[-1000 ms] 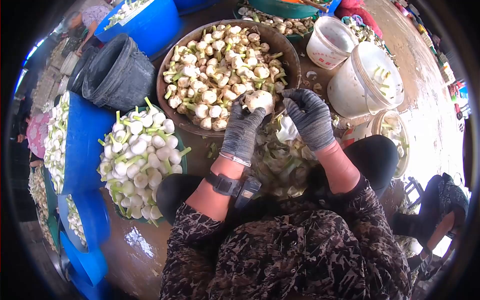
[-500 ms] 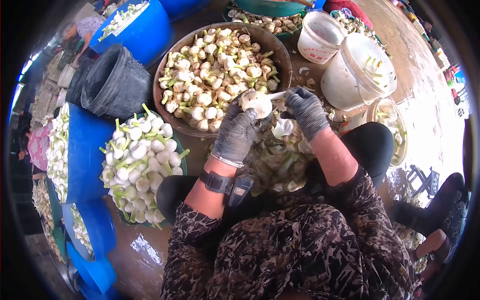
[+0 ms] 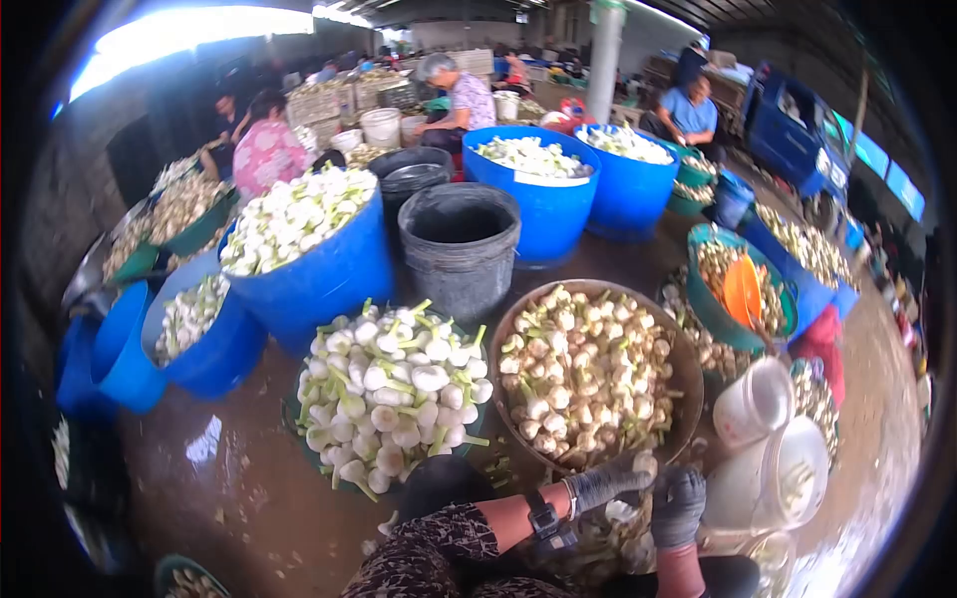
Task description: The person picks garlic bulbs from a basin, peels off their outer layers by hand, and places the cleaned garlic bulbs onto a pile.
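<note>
My left hand (image 3: 610,482), in a grey glove with a watch on the wrist, is closed around a garlic bulb (image 3: 646,463) at the lower edge of a wide brown basin (image 3: 501,399). My right hand (image 3: 680,505), gloved too, is closed close beside that bulb; what its fingers pinch is hidden. Unpeeled garlic bulbs (image 3: 588,369) with short stems fill the basin. Left of it, peeled white garlic (image 3: 394,384) is heaped in a green container. Loose skins (image 3: 620,528) lie below my hands.
Black buckets (image 3: 459,264) and big blue tubs (image 3: 533,214) of garlic stand ahead. White buckets (image 3: 768,478) are at the right, near a green tub (image 3: 713,299) holding an orange scoop (image 3: 742,289). Several people sit working farther back; a blue truck (image 3: 797,130) is behind.
The view has tilted up and turned left, so my hands now appear low in it and the room shows. The left hand still holds a garlic bulb; the right stays close to it.
</note>
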### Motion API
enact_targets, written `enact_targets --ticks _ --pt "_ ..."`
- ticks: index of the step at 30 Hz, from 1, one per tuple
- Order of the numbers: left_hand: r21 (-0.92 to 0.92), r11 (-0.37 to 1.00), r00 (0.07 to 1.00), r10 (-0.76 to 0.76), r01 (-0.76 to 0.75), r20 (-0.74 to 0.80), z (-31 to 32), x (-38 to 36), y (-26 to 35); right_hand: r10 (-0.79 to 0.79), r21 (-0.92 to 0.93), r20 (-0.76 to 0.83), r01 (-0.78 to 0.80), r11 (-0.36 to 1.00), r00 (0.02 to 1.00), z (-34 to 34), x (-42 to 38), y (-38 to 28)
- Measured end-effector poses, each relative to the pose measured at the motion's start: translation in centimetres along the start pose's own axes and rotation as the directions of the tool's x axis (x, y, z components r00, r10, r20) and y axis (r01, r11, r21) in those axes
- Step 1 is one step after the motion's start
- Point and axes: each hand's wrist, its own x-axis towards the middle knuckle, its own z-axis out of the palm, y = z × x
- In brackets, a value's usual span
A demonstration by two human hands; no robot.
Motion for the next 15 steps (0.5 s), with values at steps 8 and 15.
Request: enact_targets --ticks 8,15 --pt "0.197 0.967 0.987 -0.156 0.16 -0.036 -0.6 -0.6 0.0 0.04 0.033 0.098 -0.044 0.998 0.994 0.2 -0.7 -0.5" --pt "0.414 0.901 0.972 -0.199 0.13 0.127 -0.9 -1.0 1.6 0.434 0.346 0.263 -0.504 0.792 0.862 1.1 -1.3 -0.7"
